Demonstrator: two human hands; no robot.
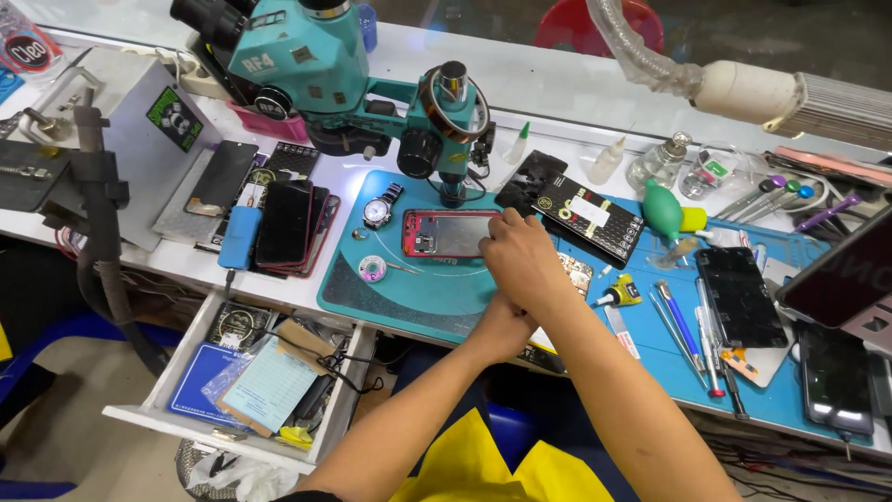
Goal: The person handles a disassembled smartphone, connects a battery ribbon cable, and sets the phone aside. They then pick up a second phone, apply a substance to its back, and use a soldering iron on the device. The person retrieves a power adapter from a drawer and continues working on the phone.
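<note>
While the red-framed opened phone (446, 232) lies on the teal mat (409, 293) under the microscope (316, 65), right hand (522, 260) rests curled at its right end, fingertips touching the frame. Left hand (502, 327) sits beneath the right wrist near the surface's front edge; finger posture cannot be told. Wristwatch (379, 210) just left of phone.

The opened phone (450, 232) lies on the mat (409, 288) just left of the right hand (525, 260), whose fingers touch its near end, while the left hand (502, 325) sits below and partly under the right one. Behind both hands stands the microscope (362, 84); a wristwatch (379, 209) lies left of the phone. The open drawer (242, 381) hangs below the tabletop (557, 88), left of the hands; screwdrivers (683, 325) lie to their right.
</note>
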